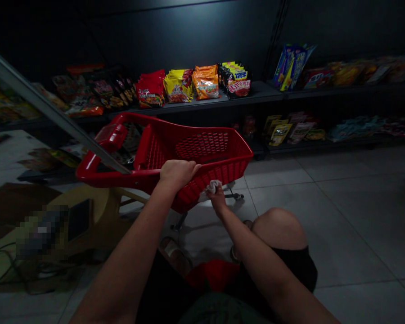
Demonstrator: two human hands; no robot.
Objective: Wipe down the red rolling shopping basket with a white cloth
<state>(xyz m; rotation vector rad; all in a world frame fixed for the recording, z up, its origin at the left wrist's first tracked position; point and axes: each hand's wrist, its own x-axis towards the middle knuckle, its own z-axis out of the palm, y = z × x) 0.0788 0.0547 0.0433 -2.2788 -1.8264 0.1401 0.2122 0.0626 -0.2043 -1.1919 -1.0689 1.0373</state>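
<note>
A red plastic shopping cart [202, 168] with slotted walls stands in front of me, its handle end to the left. My left hand [178, 173] is closed over the near rim of the basket. Lower and to the right, my right hand [217, 198] grips a crumpled whitish cloth [213, 186] against the outside of the near wall. Part of the cloth is hidden by the fingers. The visible part of the basket's inside holds nothing I can make out. Beneath it, dark casters [238, 196] rest on the floor.
Behind the cart, a dark shelf [202, 104] carries several rows of snack and noodle packets [207, 83]. A yellowish round stool [97, 204] with a dark flat device [80, 219] stands at left, near cables [11, 265]. A metal pole [59, 114] slants across the left. The floor is pale tile [351, 225].
</note>
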